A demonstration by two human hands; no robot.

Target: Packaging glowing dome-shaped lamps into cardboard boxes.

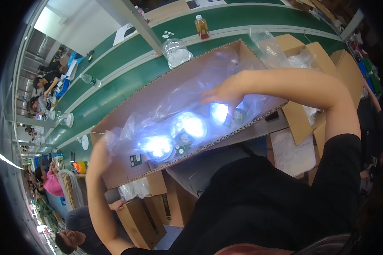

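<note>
A long corrugated-cardboard box (151,94) holds crinkled clear plastic film (137,126) and 3 round glowing lamps (189,126) in a row (dazzling blue-white). The left hand (98,156) blurs at its left end; the right hand (228,90) bends over the rightmost lamp. I cannot tell whether either grips anything.

Three lit lamps (189,124) blow out to white near the centre, spreading bluish haze across the plastic film (134,127). A strip light (8,160) glares at nine o'clock; the worktop (114,95) shines softly toward ten. Straight edges bow toward a black rim.
</note>
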